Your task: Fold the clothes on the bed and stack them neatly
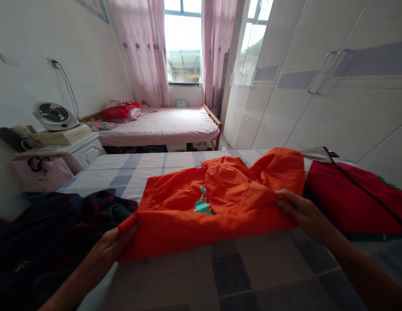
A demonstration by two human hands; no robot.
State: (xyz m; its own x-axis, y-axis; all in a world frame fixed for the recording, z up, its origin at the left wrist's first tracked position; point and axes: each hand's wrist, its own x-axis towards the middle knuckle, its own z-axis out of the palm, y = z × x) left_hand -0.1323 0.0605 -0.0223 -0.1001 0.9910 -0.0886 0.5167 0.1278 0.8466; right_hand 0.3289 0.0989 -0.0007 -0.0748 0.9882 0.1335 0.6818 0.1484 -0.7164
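1. Orange garment [233, 198] lies bunched over the checked bed [235, 276] straight ahead of me, its near side stretched between both hands and seemingly raised a little; I cannot tell how much of it rests on the bed.
2. My left hand [113, 242] has its fingers closed around the near left corner. The cloth looks thin and slick, so an uneven pull could let it slide out.
3. My right hand [296, 209] pinches the right edge between thumb and fingers, with hardly any gap. That grip takes in little fabric, so a sharp tug could free it.
4. Loose folds heap up behind the near side, around the green print [202, 207]. Pressing them flat unsmoothed could set creases or leave a lump.
5. Dark clothes [68, 233] lie just beside the left hand, and a red bundle [353, 198] near the right. Sweeping wide could drag either one along.
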